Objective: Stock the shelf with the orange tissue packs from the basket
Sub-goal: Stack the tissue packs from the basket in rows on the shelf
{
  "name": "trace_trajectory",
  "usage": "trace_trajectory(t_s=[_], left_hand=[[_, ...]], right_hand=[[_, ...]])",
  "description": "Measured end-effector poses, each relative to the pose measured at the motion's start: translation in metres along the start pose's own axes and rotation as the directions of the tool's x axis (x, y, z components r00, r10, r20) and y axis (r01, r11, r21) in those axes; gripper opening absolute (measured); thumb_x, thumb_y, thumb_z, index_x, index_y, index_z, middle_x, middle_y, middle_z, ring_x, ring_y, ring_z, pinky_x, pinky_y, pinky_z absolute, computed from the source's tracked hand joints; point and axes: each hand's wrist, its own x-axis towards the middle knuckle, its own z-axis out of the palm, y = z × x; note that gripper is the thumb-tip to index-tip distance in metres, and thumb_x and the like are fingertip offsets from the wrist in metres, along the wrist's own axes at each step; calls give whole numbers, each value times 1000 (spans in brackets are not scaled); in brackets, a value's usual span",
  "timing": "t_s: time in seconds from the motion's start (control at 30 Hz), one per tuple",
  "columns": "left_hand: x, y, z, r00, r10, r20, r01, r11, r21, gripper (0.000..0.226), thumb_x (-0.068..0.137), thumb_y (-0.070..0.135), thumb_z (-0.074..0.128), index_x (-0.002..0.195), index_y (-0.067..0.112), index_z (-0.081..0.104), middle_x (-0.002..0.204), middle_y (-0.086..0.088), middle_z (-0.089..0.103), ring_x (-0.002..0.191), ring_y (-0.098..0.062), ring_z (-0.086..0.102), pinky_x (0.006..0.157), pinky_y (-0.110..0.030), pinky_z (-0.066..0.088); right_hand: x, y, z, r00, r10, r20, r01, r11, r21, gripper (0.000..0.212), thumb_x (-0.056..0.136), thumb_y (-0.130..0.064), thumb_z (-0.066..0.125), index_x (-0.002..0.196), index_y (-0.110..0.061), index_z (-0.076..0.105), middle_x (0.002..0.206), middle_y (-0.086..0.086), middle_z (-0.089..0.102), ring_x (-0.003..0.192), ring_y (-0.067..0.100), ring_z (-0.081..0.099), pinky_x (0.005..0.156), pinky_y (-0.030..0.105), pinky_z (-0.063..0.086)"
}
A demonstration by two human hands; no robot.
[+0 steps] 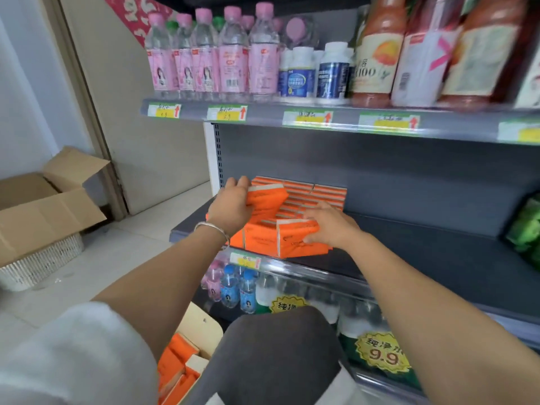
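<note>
One orange tissue pack (266, 200) is held tilted in the curled fingers (243, 182) of the left hand (232, 204). A second pack (298, 239) is gripped by the right hand (331, 225) on the shelf (438, 258), in front of the stack (318, 194). More packs (175, 363) are seen in the basket (201, 325) below.

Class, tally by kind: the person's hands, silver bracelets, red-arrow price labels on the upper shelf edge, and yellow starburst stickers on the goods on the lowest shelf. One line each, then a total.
Hands: 2
Silver bracelet: 1
Red-arrow price labels: 4
Yellow starburst stickers: 2
Total: 9
</note>
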Motion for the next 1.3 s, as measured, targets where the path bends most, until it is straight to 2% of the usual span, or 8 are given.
trace_trajectory(t_s=[0.23,0.47,0.6,0.7,0.9,1.1,1.2,1.3], left_hand=[[14,30,31,999,51,7,-49,991,-125,45,81,6,62,123,6,44,120,-18,46,106,-39,51,91,-42,42],[33,23,50,997,78,-26,-82,979,-185,46,83,8,64,125,10,46,120,-14,46,110,-34,50,92,-39,41],[42,14,53,996,77,-49,-86,971,-223,45,84,8,65,124,9,46,120,-12,46,109,-31,49,91,-32,38],[46,11,56,994,95,-52,-105,963,-247,45,83,8,66,124,9,47,119,-10,46,109,-28,49,87,-25,34],[49,12,62,989,149,-7,-147,961,-236,47,84,8,66,127,11,46,121,-10,45,111,-28,48,90,-27,36],[50,15,61,967,250,-36,-253,963,-94,49,80,-2,63,125,12,49,122,-12,45,113,-31,47,94,-41,44],[46,26,63,932,361,16,-358,928,-100,51,78,-2,64,126,11,49,119,-10,46,110,-30,48,91,-40,45],[42,38,65,912,409,8,-400,896,-194,53,76,-3,64,126,10,49,118,-10,47,110,-28,49,91,-31,39]], right_hand=[[-3,38,13,966,249,-64,-253,965,-68,53,80,-41,71,129,-32,51,135,1,43,121,28,45,91,37,47],[32,38,43,950,303,-77,-309,947,-86,55,86,-39,65,135,-26,44,138,6,39,122,28,43,93,39,45],[47,35,58,948,264,-177,-300,928,-221,53,84,-45,63,132,-30,47,134,4,40,126,27,34,101,43,29],[50,36,69,936,216,-277,-283,931,-232,56,84,-40,65,134,-29,42,129,4,42,121,26,38,98,40,30],[50,41,73,948,155,-278,-217,954,-208,50,88,-41,59,133,-23,44,129,3,49,121,26,45,99,39,33],[38,35,46,813,147,-563,-106,989,105,69,86,-50,58,144,-23,34,139,5,41,126,26,41,104,45,30],[35,26,33,808,12,-589,-47,998,-43,74,76,-51,68,140,-28,40,138,2,45,124,25,44,103,46,32],[29,23,25,813,-85,-575,-21,984,-175,57,77,-46,69,128,-26,52,123,0,58,113,27,54,96,46,37]])
